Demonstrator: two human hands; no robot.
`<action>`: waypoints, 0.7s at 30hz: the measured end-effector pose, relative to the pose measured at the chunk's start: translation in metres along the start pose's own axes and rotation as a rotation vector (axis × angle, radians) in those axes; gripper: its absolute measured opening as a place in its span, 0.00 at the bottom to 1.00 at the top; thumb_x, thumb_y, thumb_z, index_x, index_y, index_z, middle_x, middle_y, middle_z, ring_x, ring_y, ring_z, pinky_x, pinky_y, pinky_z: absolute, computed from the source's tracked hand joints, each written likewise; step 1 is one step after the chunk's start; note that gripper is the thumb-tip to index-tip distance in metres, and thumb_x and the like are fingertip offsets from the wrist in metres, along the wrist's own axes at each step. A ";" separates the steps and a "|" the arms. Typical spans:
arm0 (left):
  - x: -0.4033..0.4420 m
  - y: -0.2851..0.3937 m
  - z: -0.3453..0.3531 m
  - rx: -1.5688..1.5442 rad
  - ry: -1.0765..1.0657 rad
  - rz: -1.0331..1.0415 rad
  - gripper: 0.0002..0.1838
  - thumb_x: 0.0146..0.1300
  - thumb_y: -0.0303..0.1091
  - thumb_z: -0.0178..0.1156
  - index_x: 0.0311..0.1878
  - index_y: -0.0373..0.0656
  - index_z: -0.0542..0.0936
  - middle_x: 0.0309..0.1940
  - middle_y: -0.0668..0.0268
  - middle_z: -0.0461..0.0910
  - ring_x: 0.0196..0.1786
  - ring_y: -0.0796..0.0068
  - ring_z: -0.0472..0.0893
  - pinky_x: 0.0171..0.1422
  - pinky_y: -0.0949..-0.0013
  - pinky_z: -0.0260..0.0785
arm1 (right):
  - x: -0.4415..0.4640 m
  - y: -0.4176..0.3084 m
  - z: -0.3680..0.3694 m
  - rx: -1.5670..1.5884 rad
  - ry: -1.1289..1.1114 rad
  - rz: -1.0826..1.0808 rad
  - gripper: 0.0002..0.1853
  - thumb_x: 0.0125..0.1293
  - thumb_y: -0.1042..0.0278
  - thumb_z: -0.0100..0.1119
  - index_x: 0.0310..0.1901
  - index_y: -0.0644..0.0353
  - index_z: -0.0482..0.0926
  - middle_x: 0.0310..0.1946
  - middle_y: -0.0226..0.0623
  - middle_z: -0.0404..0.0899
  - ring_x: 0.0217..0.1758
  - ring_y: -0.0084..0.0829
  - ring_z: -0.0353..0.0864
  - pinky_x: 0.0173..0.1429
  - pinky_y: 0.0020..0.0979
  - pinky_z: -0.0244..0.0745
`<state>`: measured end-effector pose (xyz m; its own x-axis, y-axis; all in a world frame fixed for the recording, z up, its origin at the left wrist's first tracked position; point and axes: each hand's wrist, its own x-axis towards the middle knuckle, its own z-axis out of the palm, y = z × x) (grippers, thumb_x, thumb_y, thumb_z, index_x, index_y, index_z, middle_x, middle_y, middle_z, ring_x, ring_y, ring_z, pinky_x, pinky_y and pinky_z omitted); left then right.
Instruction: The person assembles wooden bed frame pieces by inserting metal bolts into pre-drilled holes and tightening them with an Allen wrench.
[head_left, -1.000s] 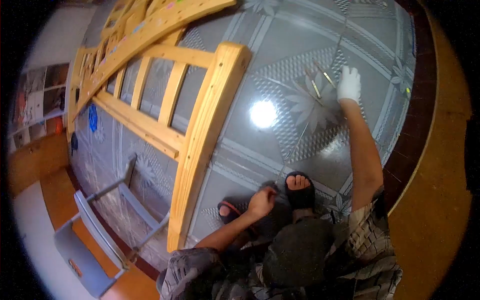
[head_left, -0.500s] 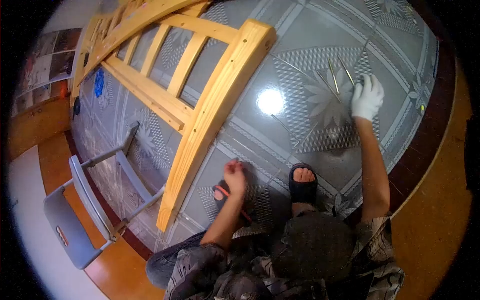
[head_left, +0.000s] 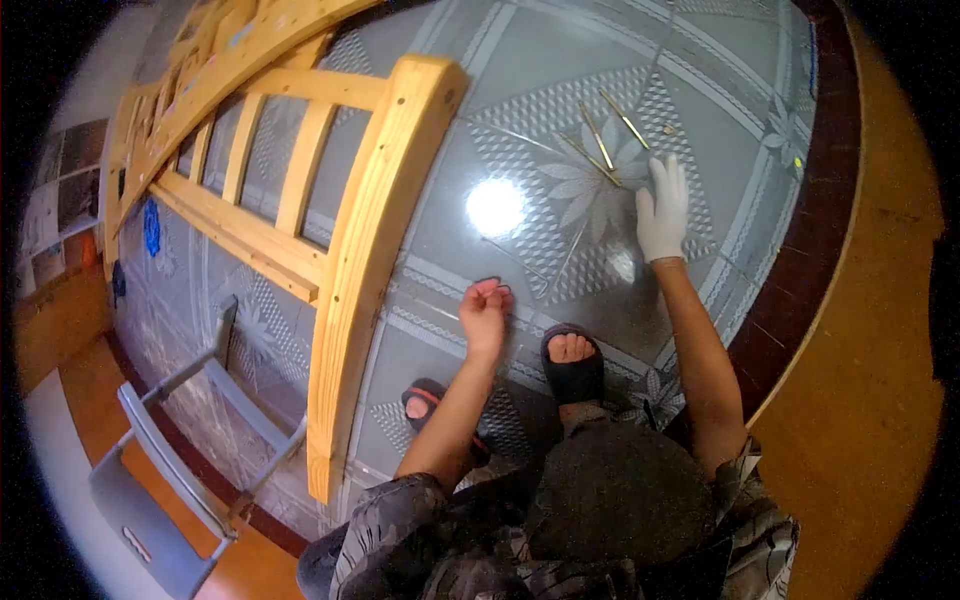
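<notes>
My right hand [head_left: 663,210], in a white glove, is low over the grey patterned floor with its fingers stretched out and nothing visibly held. Just left of its fingertips lie thin brass-coloured rods, one [head_left: 625,120] nearest the hand and another [head_left: 597,137] beside it. My left hand [head_left: 485,318] is bare, in front of my feet, with its fingers curled together. A small dark edge shows at its fingertips; what it holds, if anything, is too small to name.
A pale wooden frame with slats [head_left: 365,250] stands on the left, with a long board across it. A grey folding chair [head_left: 165,460] is at the lower left. Blue cord [head_left: 151,228] lies beyond the frame. My sandalled feet [head_left: 573,365] are below my hands.
My gloved right hand has gone from loosely bent to outstretched beside the rods. My left hand has moved forward from near my feet. The camera view has shifted.
</notes>
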<state>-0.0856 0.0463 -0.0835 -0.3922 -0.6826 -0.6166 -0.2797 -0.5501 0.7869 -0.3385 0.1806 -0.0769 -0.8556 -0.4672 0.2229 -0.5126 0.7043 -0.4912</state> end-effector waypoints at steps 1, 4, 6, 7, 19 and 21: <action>-0.001 0.005 0.011 0.040 -0.004 -0.020 0.07 0.57 0.24 0.48 0.39 0.36 0.69 0.29 0.62 0.75 0.29 0.75 0.75 0.32 0.75 0.69 | 0.002 -0.007 -0.005 0.114 0.139 0.063 0.19 0.51 0.70 0.48 0.48 0.60 0.67 0.53 0.46 0.62 0.58 0.45 0.56 0.60 0.37 0.50; 0.004 0.011 0.035 0.014 0.029 0.048 0.07 0.56 0.25 0.51 0.37 0.34 0.67 0.24 0.62 0.74 0.24 0.76 0.74 0.26 0.76 0.68 | -0.014 -0.031 -0.030 0.079 0.180 0.094 0.14 0.50 0.72 0.48 0.41 0.59 0.71 0.45 0.42 0.69 0.50 0.42 0.64 0.53 0.36 0.57; 0.007 0.025 0.047 0.098 0.072 0.061 0.08 0.55 0.27 0.53 0.35 0.34 0.66 0.22 0.62 0.73 0.20 0.77 0.72 0.23 0.76 0.66 | -0.045 -0.047 -0.025 0.136 -0.051 0.041 0.08 0.48 0.72 0.49 0.32 0.57 0.73 0.34 0.38 0.73 0.39 0.40 0.69 0.45 0.37 0.61; 0.008 0.030 0.052 0.168 0.135 0.076 0.10 0.54 0.28 0.55 0.34 0.34 0.65 0.19 0.62 0.72 0.17 0.77 0.71 0.19 0.77 0.64 | -0.060 -0.050 -0.015 0.189 -0.145 -0.004 0.07 0.48 0.71 0.50 0.30 0.57 0.74 0.32 0.38 0.73 0.38 0.39 0.69 0.43 0.37 0.62; 0.026 0.037 0.045 0.902 0.310 0.324 0.11 0.43 0.34 0.61 0.19 0.35 0.76 0.14 0.60 0.75 0.18 0.72 0.74 0.25 0.68 0.66 | -0.065 -0.106 0.013 0.194 -0.620 -0.302 0.08 0.48 0.64 0.50 0.28 0.58 0.72 0.26 0.36 0.69 0.34 0.38 0.69 0.39 0.35 0.66; 0.027 0.040 0.048 0.941 0.384 0.306 0.12 0.39 0.37 0.60 0.19 0.35 0.77 0.14 0.57 0.75 0.19 0.69 0.75 0.28 0.67 0.67 | -0.072 -0.119 0.023 0.121 -0.635 -0.366 0.08 0.49 0.64 0.50 0.29 0.59 0.72 0.26 0.36 0.70 0.34 0.37 0.70 0.39 0.35 0.67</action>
<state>-0.1496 0.0287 -0.0679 -0.3034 -0.9257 -0.2260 -0.8458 0.1524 0.5112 -0.2138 0.1180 -0.0542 -0.4062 -0.9056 -0.1220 -0.7138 0.3978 -0.5764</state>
